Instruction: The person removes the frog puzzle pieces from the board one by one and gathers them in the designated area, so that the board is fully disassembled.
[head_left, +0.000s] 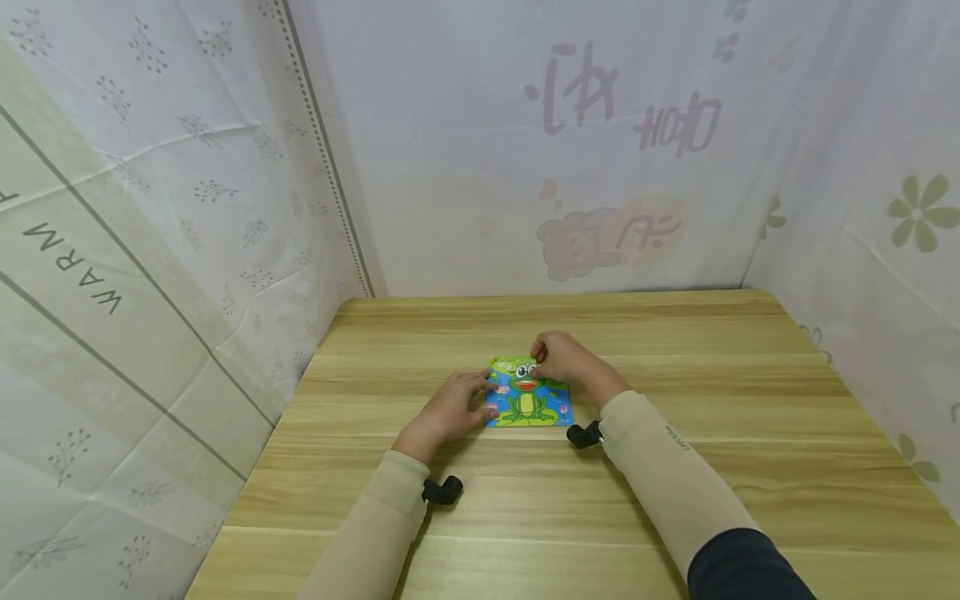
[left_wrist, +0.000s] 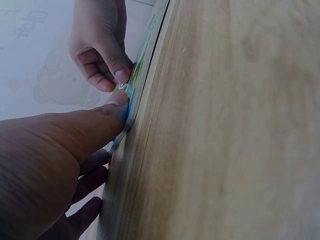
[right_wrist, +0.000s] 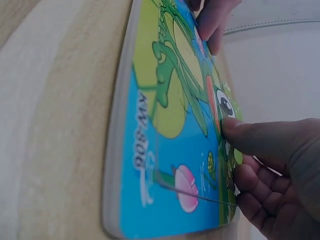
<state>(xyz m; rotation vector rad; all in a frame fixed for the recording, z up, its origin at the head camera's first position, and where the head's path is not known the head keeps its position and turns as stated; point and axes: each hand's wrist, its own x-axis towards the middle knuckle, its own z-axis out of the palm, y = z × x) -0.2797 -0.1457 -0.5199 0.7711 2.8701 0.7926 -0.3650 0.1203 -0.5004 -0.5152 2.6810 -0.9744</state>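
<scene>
A square frog puzzle (head_left: 528, 408) lies flat on the table, a green frog with big eyes on blue. Its print reads KW-806 in the right wrist view, where a thin seam crosses the picture near a pink flower (right_wrist: 186, 188). My left hand (head_left: 450, 407) rests along the puzzle's left edge, thumb and fingers spread and fairly straight. At the far right corner, my right hand (head_left: 572, 363) pinches the puzzle, its thumb on top by the frog's eye and its other fingers curled at the edge. The hand hides that corner.
The wooden table (head_left: 675, 350) reaches back to a printed curtain (head_left: 465, 150), with more curtain on both sides. A small black camera sits on each wrist, the left one (head_left: 442, 490) and the right one (head_left: 583, 435) close above the table.
</scene>
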